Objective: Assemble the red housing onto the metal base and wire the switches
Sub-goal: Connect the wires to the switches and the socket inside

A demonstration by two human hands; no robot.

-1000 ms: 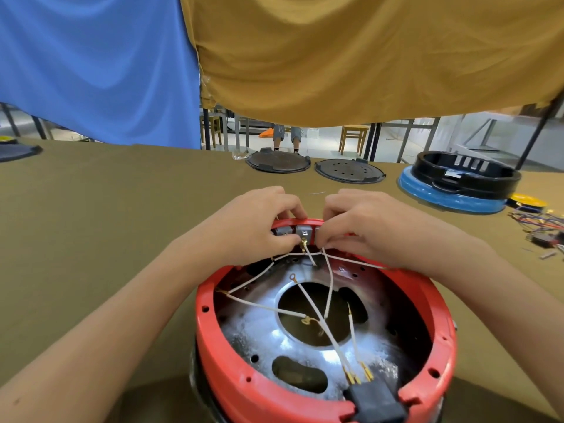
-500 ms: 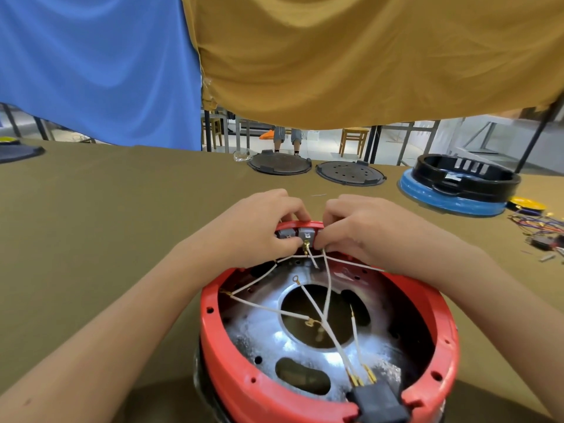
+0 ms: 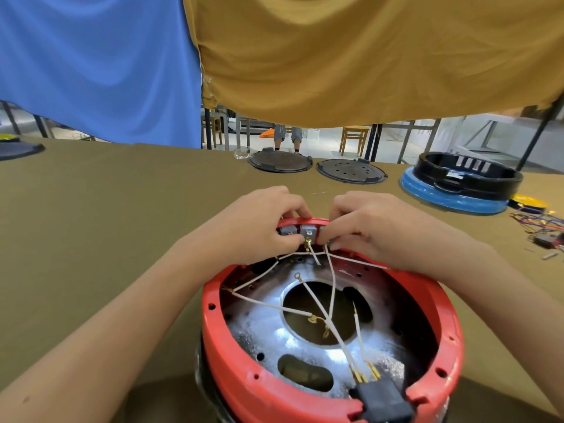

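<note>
Switches (image 3: 306, 232) between curled fingers (image 3: 293, 239) — touching

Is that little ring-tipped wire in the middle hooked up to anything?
No. The ring-tipped wire ends free above the metal base, touching no terminal.

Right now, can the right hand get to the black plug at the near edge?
Probably yes: the right hand pinches at the switches, and only loose white wires cross toward the plug.

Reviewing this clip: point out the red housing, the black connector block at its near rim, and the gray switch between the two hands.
red housing (image 3: 227, 346), head view, on its left rim.
black connector block (image 3: 386, 399), head view, on its top face.
gray switch (image 3: 307, 231), head view, on its rear face above the brass terminal.
</note>
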